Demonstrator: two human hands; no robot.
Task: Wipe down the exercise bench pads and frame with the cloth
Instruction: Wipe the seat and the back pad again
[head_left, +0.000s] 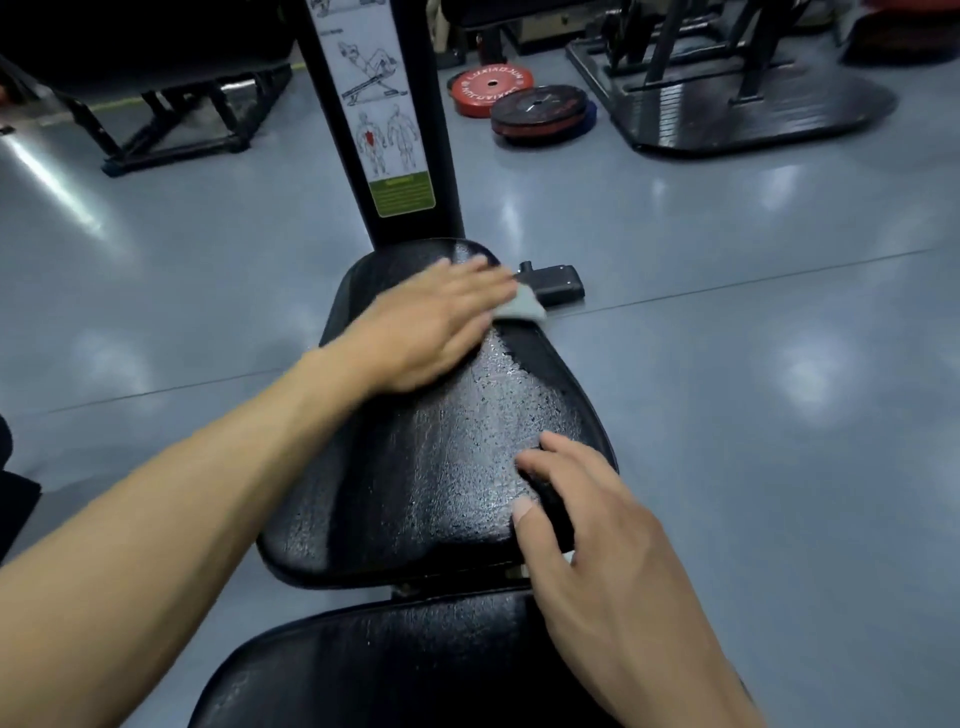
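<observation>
Cloth (522, 307) pressed under flat, blurred left hand (431, 325), apparently mid-wipe.

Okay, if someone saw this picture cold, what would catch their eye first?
Probably the left hand pressing a grey cloth flat on the far end of the black seat pad, which fills the middle. The right hand rests on the pad's near right edge. Farther back on the grey floor lies a red weight plate.

Black, cracked-speckled vinyl bench pad (415, 457); pale grey cloth (522, 306); red round weight plate (491, 91) (white lettering); glossy grey floor (753, 364)
</observation>
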